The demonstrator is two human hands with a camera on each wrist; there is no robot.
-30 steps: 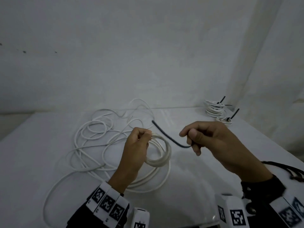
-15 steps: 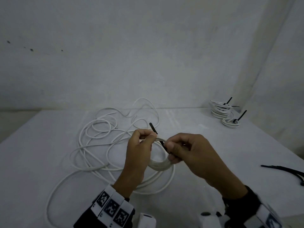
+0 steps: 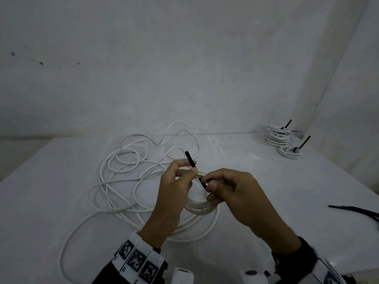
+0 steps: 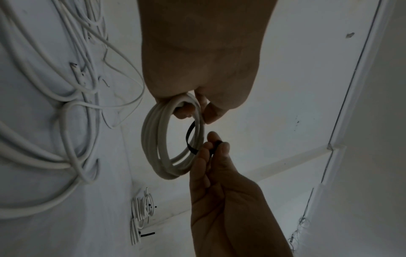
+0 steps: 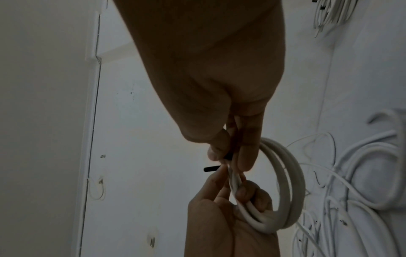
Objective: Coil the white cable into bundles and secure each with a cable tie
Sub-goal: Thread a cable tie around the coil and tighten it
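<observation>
My left hand [image 3: 189, 171] grips a small coil of white cable [image 3: 200, 209] by its top, held upright just above the table. A black cable tie [image 3: 189, 158] runs across the coil at that spot, its free end sticking up past my left fingertips. My right hand [image 3: 208, 185] pinches the tie's lower part against the coil. In the left wrist view the tie [image 4: 188, 137] curves inside the coil [image 4: 153, 139] toward my right hand [image 4: 214, 146]. The right wrist view shows the tie's end [image 5: 211, 169] jutting out beside the coil [image 5: 292, 173].
Loose white cable [image 3: 123, 171] sprawls over the white table [image 3: 51, 201] to the left of and behind my hands. Two tied bundles [image 3: 276, 137] [image 3: 290, 153] lie at the back right corner. Spare black ties [image 3: 359, 210] lie at the right edge. Walls close the back and right.
My right hand has carried the black tie from the right over to the coil. The tie now lies across the coil, with its end up by my left fingers.
</observation>
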